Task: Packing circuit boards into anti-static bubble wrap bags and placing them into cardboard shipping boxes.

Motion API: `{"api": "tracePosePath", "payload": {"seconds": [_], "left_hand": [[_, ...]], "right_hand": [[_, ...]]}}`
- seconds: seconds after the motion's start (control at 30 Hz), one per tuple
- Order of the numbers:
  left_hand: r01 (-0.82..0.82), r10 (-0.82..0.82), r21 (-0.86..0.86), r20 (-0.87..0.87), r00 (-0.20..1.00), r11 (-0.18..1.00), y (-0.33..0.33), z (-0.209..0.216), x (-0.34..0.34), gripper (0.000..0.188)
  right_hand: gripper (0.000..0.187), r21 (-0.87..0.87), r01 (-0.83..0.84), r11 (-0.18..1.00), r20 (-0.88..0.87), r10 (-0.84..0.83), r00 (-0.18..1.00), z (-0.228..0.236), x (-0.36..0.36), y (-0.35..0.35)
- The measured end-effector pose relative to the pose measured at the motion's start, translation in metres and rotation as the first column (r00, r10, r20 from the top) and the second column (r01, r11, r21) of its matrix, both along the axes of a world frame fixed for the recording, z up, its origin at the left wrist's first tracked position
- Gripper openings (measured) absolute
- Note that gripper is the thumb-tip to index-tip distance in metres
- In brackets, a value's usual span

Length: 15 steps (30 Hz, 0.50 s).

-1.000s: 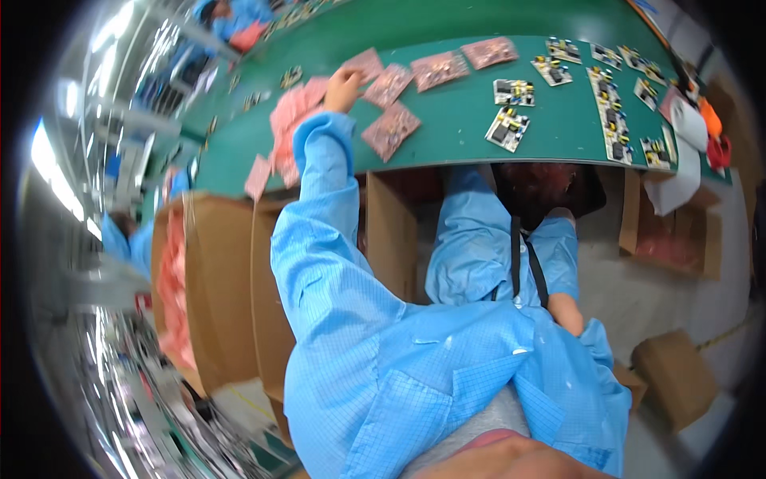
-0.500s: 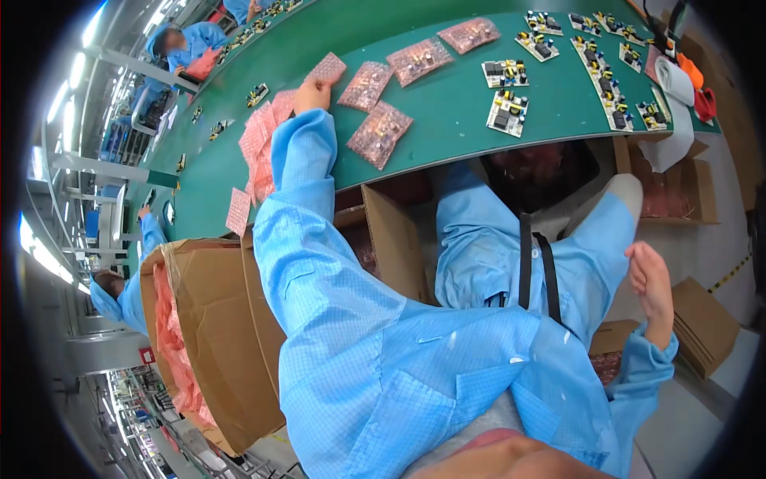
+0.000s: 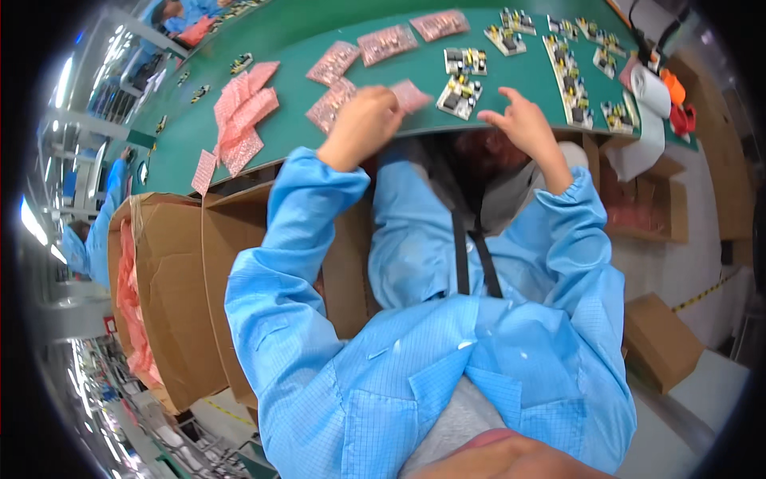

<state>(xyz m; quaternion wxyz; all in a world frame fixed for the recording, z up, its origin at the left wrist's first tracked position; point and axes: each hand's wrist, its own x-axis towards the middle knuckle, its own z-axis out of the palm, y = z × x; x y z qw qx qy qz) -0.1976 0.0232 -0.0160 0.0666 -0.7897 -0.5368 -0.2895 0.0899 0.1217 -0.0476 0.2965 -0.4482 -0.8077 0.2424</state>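
At the left hand [image 3: 367,121], a pink bubble-wrap pouch [image 3: 412,96] is blurred.

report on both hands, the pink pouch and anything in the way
Left hand holding pink bubble-wrap pouch, motion-blurred. Right hand open, nothing visible in it. Loose circuit board lying between pouch and right hand.

Both blue-sleeved arms [image 3: 291,247] reach forward. The left hand [image 3: 365,121], slightly blurred, has its fingers bent inward; the right hand [image 3: 524,126] hovers bare, thumb and forefinger spread apart.
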Motion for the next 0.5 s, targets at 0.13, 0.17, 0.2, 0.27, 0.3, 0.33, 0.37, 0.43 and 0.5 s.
{"api": "tracePosePath", "payload": {"seconds": [0.13, 0.17, 0.2, 0.27, 0.3, 0.33, 0.37, 0.43, 0.5], "left_hand": [[-0.133, 0.17, -0.19, 0.194, 0.966, 0.973, 0.019, -0.035, 0.012, 0.014], [-0.164, 0.205, -0.176, 0.252, 0.946, 0.971, 0.023, -0.042, 0.015, 0.015], [-0.195, 0.243, -0.178, 0.312, 0.919, 0.965, 0.022, -0.05, 0.02, 0.016], [-0.222, 0.232, -0.065, 0.255, 0.939, 0.973, 0.033, -0.066, 0.017, 0.018], [-0.242, 0.227, 0.03, 0.252, 0.941, 0.97, 0.04, -0.066, 0.023, 0.02], [-0.26, 0.224, 0.123, 0.249, 0.942, 0.958, 0.045, -0.066, 0.028, 0.022], [-0.302, 0.282, 0.06, 0.224, 0.933, 0.951, 0.041, -0.069, 0.031, 0.024], [-0.324, 0.299, 0.082, 0.223, 0.928, 0.943, 0.045, -0.071, 0.033, 0.024], [-0.359, 0.338, 0.058, 0.225, 0.914, 0.932, 0.048, -0.07, 0.032, 0.024]], "right_hand": [[0.091, -0.079, -0.101, 0.992, 0.102, 0.109, 0.989, -0.012, -0.007, 0.041], [0.093, -0.063, -0.162, 0.985, 0.172, 0.17, 0.97, -0.011, -0.01, 0.047], [0.095, -0.066, -0.223, 0.973, 0.245, 0.232, 0.941, -0.009, -0.012, 0.044], [0.083, -0.121, -0.212, 0.97, 0.208, 0.234, 0.95, -0.003, -0.019, 0.043], [0.073, -0.101, -0.184, 0.978, 0.185, 0.2, 0.962, -0.004, -0.018, 0.045], [0.064, -0.082, -0.154, 0.985, 0.163, 0.166, 0.973, -0.006, -0.017, 0.045], [0.058, -0.094, -0.143, 0.985, 0.182, 0.158, 0.971, -0.009, -0.015, 0.038], [0.054, -0.13, -0.15, 0.98, 0.173, 0.172, 0.97, -0.012, -0.011, 0.031], [0.055, -0.135, -0.166, 0.977, 0.169, 0.188, 0.968, -0.005, -0.01, 0.038]]}}
